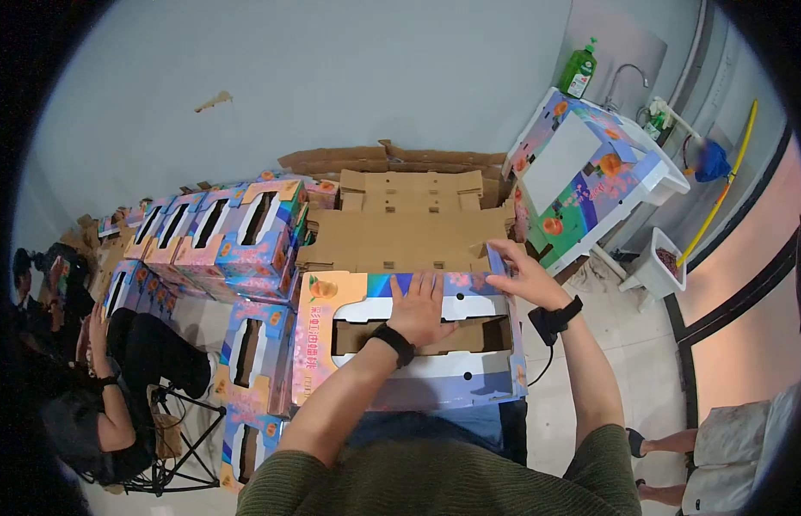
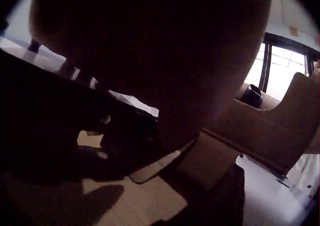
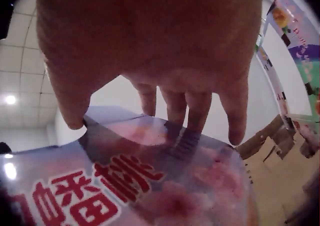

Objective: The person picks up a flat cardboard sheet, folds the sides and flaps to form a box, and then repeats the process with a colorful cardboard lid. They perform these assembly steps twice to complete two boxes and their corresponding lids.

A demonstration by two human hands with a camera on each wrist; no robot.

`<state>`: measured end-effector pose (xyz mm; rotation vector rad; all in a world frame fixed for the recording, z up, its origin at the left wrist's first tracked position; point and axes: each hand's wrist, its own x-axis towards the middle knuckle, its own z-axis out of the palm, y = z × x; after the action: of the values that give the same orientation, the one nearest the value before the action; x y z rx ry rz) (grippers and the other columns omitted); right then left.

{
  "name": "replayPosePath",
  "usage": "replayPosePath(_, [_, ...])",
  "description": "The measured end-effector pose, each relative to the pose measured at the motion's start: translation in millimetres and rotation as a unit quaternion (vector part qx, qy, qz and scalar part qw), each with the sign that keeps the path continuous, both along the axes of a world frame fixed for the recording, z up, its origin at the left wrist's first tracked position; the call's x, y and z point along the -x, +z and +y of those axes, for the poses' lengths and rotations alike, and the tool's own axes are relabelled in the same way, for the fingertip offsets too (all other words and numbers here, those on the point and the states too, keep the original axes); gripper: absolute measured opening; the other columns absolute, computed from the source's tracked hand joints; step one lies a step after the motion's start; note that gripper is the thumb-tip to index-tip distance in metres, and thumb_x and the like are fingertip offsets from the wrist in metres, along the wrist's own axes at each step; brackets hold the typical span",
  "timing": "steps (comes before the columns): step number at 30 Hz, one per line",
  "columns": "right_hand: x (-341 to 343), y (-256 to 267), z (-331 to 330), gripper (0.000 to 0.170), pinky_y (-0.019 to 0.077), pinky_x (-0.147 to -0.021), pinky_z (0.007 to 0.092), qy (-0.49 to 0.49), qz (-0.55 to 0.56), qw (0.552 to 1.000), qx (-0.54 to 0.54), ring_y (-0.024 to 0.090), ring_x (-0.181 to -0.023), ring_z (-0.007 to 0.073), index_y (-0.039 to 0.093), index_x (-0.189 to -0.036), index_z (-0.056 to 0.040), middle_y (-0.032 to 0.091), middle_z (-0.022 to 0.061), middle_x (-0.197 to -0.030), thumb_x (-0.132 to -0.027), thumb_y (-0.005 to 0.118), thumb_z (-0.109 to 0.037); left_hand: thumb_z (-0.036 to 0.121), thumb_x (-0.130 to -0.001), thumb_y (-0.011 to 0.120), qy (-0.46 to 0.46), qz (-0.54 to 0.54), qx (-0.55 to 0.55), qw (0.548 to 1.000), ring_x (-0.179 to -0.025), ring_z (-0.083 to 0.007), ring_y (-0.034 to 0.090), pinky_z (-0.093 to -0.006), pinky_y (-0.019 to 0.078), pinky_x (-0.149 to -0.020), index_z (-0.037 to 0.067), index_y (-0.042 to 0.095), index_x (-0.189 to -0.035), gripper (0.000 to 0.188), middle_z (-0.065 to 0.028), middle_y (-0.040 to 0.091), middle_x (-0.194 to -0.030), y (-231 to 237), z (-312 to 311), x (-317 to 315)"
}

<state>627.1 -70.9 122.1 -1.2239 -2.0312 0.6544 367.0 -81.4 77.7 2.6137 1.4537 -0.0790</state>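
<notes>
Carton (image 1: 456,391) — peach-printed, slot-topped

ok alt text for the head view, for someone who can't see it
A person's left hand rests on top of a printed peach carton as the right hand holds its corner flap. Brown cardboard lies beyond; more cartons are stacked at left.

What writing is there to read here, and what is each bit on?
"彩虹油蟠桃" (third character uncertain): left end of the box under the hands.
"蟠桃", in red: the panel near the right hand; the character before is cut off.
Too small to read: pink writing on the tilted box; the green bottle's label.
</notes>
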Motion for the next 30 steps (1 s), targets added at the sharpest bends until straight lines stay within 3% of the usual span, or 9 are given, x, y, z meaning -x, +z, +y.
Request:
replayPosePath(4, [-15, 5, -20, 0.060, 0.0519, -0.095, 0.0341, -0.098, -0.048, 0.991, -0.079, 0.066, -0.117, 0.0232, 0.054, -0.139, -0.0008, 0.068, 0.0177, -0.126, -0.093, 0.073, -0.034, 0.063, -0.091, 0.057, 0.004, -0.014, -0.032, 0.999, -0.155, -0.0372, 0.019, -0.0746, 0.0112, -0.116, -0.001, 0.019, -0.161, 0.103, -0.0218, 0.023, -0.166, -3, -3, -2])
replayPosePath(8, [-60, 1, -40, 0.047, 0.0534, -0.091, 0.0330, -0.179, 0.064, 0.982, 0.021, 0.069, -0.100, 0.0211, 0.060, -0.128, 0.0028, 0.071, 0.0137, -0.108, -0.099, 0.064, -0.034, 0.061, -0.090, 0.060, 0.006, -0.021, -0.016, 1.000, -0.155, -0.0366, 0.019, -0.0756, 0.0099, -0.116, -0.001, 0.018, -0.161, 0.102, -0.0207, 0.025, -0.165, -2, -4, -1])
replayPosePath(13, [-112, -64, -56, 0.051, 0.0542, -0.083, 0.0309, -0.244, 0.183, 0.941, 0.149, 0.064, -0.085, 0.0173, 0.063, -0.109, 0.0041, 0.065, 0.0064, -0.092, -0.106, 0.051, -0.046, 0.058, -0.090, 0.062, 0.006, -0.041, 0.001, 0.999, -0.156, -0.0379, 0.017, -0.0749, 0.0071, -0.116, -0.001, 0.018, -0.161, 0.102, -0.0213, 0.023, -0.166, 1, -5, -1])
replayPosePath(14, [-109, -65, -67, 0.059, 0.0540, -0.085, 0.0328, -0.245, 0.208, 0.931, 0.175, 0.064, -0.090, 0.0187, 0.063, -0.105, 0.0026, 0.065, 0.0066, -0.095, -0.106, 0.047, -0.055, 0.057, -0.090, 0.062, 0.005, -0.044, 0.005, 0.999, -0.156, -0.0382, 0.016, -0.0749, 0.0066, -0.117, -0.001, 0.018, -0.161, 0.101, -0.0214, 0.023, -0.166, 1, -4, -1])
replayPosePath(18, [-108, -76, -65, 0.063, 0.0525, -0.091, 0.0362, -0.242, 0.254, 0.893, 0.283, 0.064, -0.100, 0.0194, 0.062, -0.115, -0.0007, 0.064, 0.0075, -0.101, -0.105, 0.042, -0.060, 0.056, -0.090, 0.062, 0.012, -0.051, 0.001, 0.999, -0.156, -0.0391, 0.015, -0.0752, 0.0076, -0.116, -0.002, 0.019, -0.160, 0.100, -0.0230, 0.021, -0.166, 0, -5, -2])
replayPosePath(21, [-112, -55, -66, 0.062, 0.0518, -0.092, 0.0354, -0.209, 0.220, 0.926, 0.225, 0.063, -0.100, 0.0192, 0.062, -0.117, -0.0022, 0.063, 0.0075, -0.100, -0.106, 0.041, -0.060, 0.057, -0.091, 0.062, 0.009, -0.049, -0.008, 0.999, -0.155, -0.0396, 0.015, -0.0755, 0.0099, -0.116, -0.003, 0.020, -0.159, 0.100, -0.0246, 0.021, -0.165, -3, -5, 0])
replayPosePath(22, [-118, -48, -63, 0.057, 0.0509, -0.095, 0.0354, -0.176, 0.199, 0.942, 0.208, 0.064, -0.104, 0.0193, 0.061, -0.123, 0.0001, 0.066, 0.0099, -0.108, -0.107, 0.047, -0.052, 0.057, -0.090, 0.062, 0.010, -0.055, -0.013, 0.998, -0.155, -0.0391, 0.016, -0.0761, 0.0088, -0.116, -0.002, 0.021, -0.159, 0.100, -0.0238, 0.022, -0.165, -5, -5, 0])
replayPosePath(25, [-88, 8, -94, 0.046, 0.0492, -0.099, 0.0363, -0.170, 0.034, 0.982, 0.070, 0.064, -0.112, 0.0247, 0.059, -0.131, 0.0002, 0.067, 0.0146, -0.120, -0.104, 0.058, -0.038, 0.058, -0.090, 0.063, 0.010, -0.049, -0.032, 0.998, -0.155, -0.0389, 0.018, -0.0771, 0.0094, -0.115, -0.002, 0.023, -0.159, 0.100, -0.0230, 0.024, -0.165, -5, -6, -2])
replayPosePath(30, [-2, 80, -186, 0.045, 0.0467, -0.104, 0.0417, -0.160, -0.094, 0.981, -0.057, 0.060, -0.121, 0.0372, 0.060, -0.133, -0.0018, 0.064, 0.0201, -0.130, -0.092, 0.069, -0.019, 0.057, -0.088, 0.068, 0.021, -0.050, -0.057, 0.997, -0.153, -0.0393, 0.023, -0.0771, 0.0157, -0.113, -0.003, 0.027, -0.157, 0.100, -0.0231, 0.030, -0.162, -10, -1, -6])
